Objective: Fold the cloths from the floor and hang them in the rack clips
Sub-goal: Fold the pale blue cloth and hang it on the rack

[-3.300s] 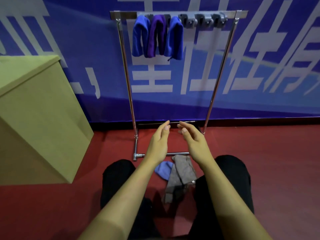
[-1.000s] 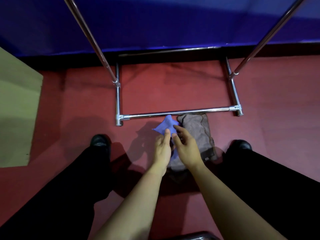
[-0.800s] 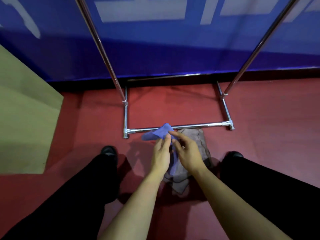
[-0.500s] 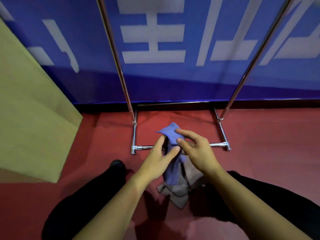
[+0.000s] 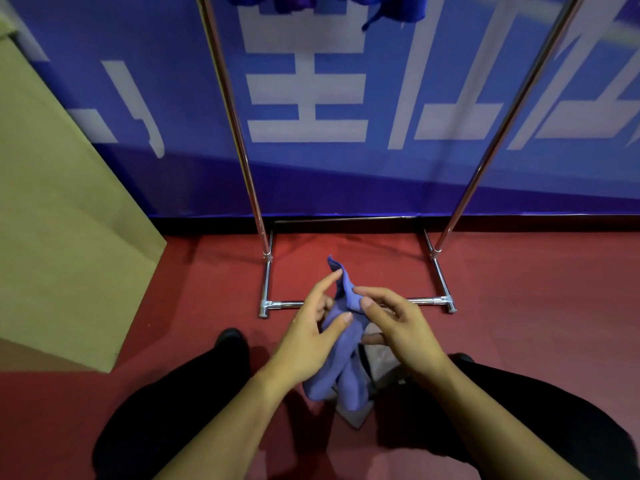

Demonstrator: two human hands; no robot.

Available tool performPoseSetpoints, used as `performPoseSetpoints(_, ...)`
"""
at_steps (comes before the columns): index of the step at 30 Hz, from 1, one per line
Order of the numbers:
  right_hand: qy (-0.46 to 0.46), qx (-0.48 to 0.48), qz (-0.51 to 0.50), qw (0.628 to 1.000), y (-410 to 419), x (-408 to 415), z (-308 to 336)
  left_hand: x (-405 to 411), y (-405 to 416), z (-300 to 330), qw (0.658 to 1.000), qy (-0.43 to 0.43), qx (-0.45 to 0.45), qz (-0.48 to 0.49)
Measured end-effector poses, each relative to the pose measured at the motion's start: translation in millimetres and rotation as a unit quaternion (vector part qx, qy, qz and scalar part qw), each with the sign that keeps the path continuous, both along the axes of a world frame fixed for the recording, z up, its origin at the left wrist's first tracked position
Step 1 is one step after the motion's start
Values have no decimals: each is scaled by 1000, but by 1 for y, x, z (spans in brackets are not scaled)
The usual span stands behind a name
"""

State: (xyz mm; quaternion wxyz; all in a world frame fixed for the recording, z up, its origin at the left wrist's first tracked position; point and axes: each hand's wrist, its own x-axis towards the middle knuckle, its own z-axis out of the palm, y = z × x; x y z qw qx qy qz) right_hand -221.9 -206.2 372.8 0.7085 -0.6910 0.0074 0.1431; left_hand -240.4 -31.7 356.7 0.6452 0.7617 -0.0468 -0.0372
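Both my hands are on the blue cloth [image 5: 341, 358], held off the red floor [image 5: 536, 306] just in front of the rack [image 5: 356, 302].

Left hand [image 5: 308, 341]: thumb and forefinger curled round the cloth's upper part, pinching it from the left. The forefinger tip lies beside the cloth's raised corner.

Right hand [image 5: 398, 327]: thumb and forefinger pinch the same upper fold from the right; the remaining fingers are loosely bent behind.

The cloth's top corner sticks up between my fingertips. The rest hangs down bunched between my wrists, its lower end in front of the grey cloth [image 5: 377, 368].

Grey cloth: lies on the floor between my knees, near the rack's front base bar, mostly hidden by the blue cloth and my right hand.

Hung cloths [image 5: 325, 3]: lower edges only, blue and purple, at the top edge of the view between the rack's two uprights.

A tan box [image 5: 62, 220] stands on the floor at the left, against the blue wall banner [image 5: 311, 98].
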Motion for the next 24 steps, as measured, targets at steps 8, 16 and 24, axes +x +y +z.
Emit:
performPoseSetpoints(8, -53, 73, 93, 992, -10, 12, -10, 13, 6, 18, 973, 76, -218, 17)
performPoseSetpoints(16, 214, 180, 168, 945, 0, 7, 2, 24, 16, 21, 915, 155, -357, 107)
performPoseSetpoints(24, -10, -97, 8, 995, -6, 17, -26, 24, 20, -1, 974, 35, -32, 222)
